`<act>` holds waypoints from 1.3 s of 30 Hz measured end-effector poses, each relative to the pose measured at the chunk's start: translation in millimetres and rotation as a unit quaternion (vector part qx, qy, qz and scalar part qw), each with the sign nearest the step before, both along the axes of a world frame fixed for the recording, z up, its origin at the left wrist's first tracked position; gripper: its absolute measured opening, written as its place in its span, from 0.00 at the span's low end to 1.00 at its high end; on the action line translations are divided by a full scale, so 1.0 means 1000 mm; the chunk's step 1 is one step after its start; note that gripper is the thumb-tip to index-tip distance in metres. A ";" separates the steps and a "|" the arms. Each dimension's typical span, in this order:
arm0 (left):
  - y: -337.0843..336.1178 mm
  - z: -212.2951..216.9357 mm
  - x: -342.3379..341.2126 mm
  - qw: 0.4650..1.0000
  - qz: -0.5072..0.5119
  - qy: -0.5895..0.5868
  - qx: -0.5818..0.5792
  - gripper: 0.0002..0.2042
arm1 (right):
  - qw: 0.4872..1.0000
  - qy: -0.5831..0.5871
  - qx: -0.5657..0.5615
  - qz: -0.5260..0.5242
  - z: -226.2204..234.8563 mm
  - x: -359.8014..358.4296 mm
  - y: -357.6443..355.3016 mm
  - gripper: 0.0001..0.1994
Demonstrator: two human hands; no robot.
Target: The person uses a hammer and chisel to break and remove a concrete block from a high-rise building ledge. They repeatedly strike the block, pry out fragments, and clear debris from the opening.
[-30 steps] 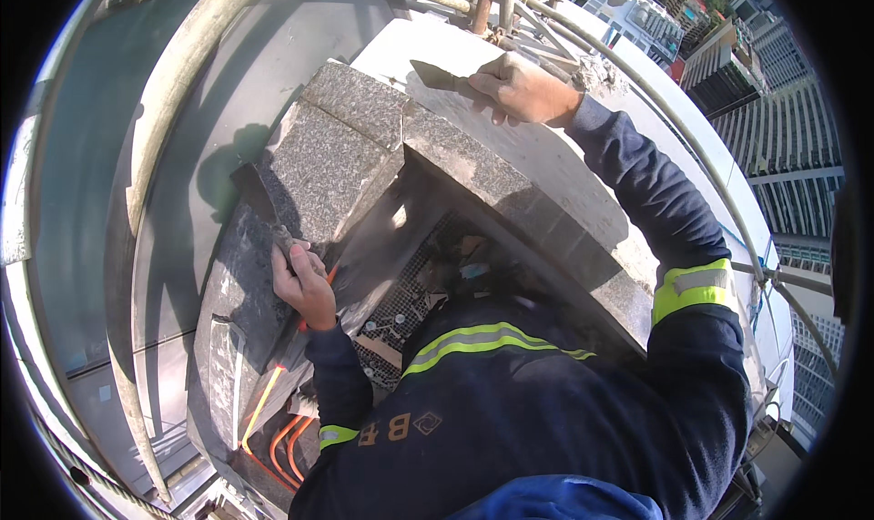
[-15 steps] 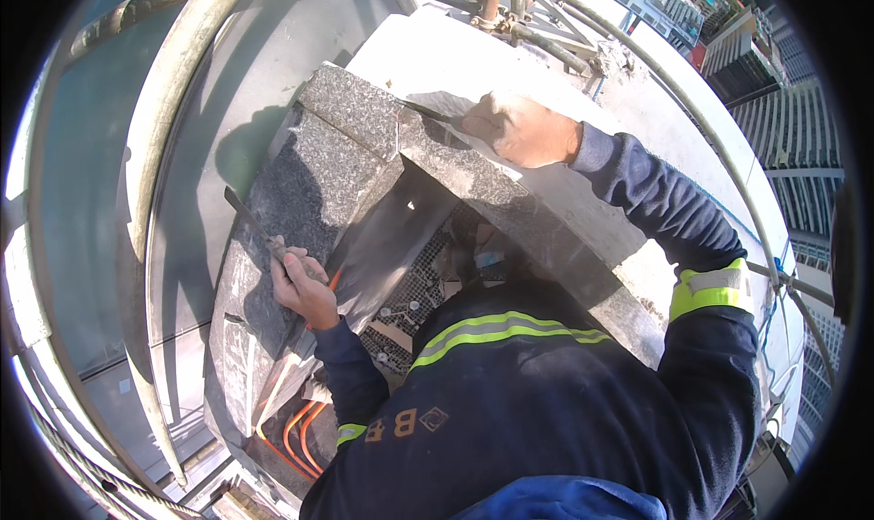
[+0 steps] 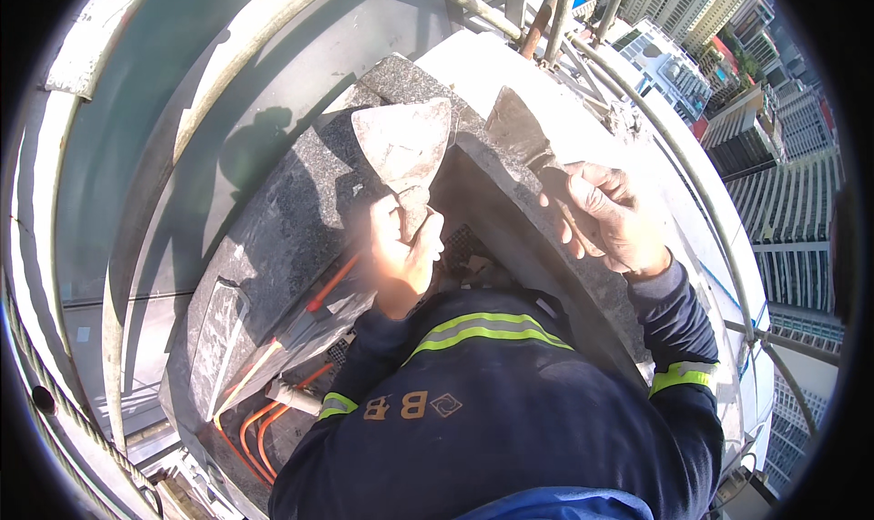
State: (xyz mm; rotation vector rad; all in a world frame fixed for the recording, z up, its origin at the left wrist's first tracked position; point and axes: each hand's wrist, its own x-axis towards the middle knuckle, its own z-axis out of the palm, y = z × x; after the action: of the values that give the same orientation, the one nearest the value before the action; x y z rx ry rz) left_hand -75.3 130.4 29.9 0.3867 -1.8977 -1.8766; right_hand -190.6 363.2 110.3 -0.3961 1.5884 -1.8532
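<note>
Scraper (image 3: 401, 144) raised in left grip (image 3: 401, 263), second scraper (image 3: 517, 127) in right grip (image 3: 616, 216)

Both tools appeared to be in the air over the inner corner of a dark granite ledge (image 3: 291, 192), near each other, blades apart and pointing away from the body. The left blade showed a broad, pale-smeared face; the right one was darker and leaned leftward. The left grip was closed on its handle close below the blade. The right grip held its handle between thumb and part-spread fingers; how firmly could not be told.

Handling, as judged: the right handle wanted a fuller hold before any load went on its blade. Edges were best kept clear of the opposite fingers, with strokes short, flat and made over the ledge so that nothing loose dropped past it.

Further out, a red-orange tube (image 3: 332, 284) lay just left of the left grip. A scaffold pole (image 3: 246, 45) curved past on the left. Tall buildings (image 3: 783, 206) stood far below on the right, so a secure hold mattered.
</note>
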 end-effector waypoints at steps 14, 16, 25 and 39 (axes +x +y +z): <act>0.003 -0.036 0.010 0.972 -0.021 0.079 -0.220 0.20 | 0.998 -0.024 0.043 -0.030 -0.030 0.085 -0.068 0.22; -0.002 -0.036 0.015 0.963 -0.053 0.085 -0.251 0.21 | 0.999 -0.019 0.039 -0.019 -0.032 0.084 -0.066 0.21; -0.003 -0.056 0.024 0.993 -0.002 0.057 -0.104 0.17 | 0.999 0.028 0.020 -0.008 0.004 0.097 -0.067 0.16; 0.004 -0.050 0.049 0.983 -0.028 0.032 -0.181 0.19 | 0.999 0.011 -0.006 0.031 -0.015 0.081 -0.087 0.21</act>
State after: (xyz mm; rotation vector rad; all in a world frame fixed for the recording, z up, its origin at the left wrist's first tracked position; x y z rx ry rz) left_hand -26.1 134.1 -20.4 0.1540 -2.1665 -1.5112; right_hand -109.6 276.7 95.3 -0.4680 1.5633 -1.8170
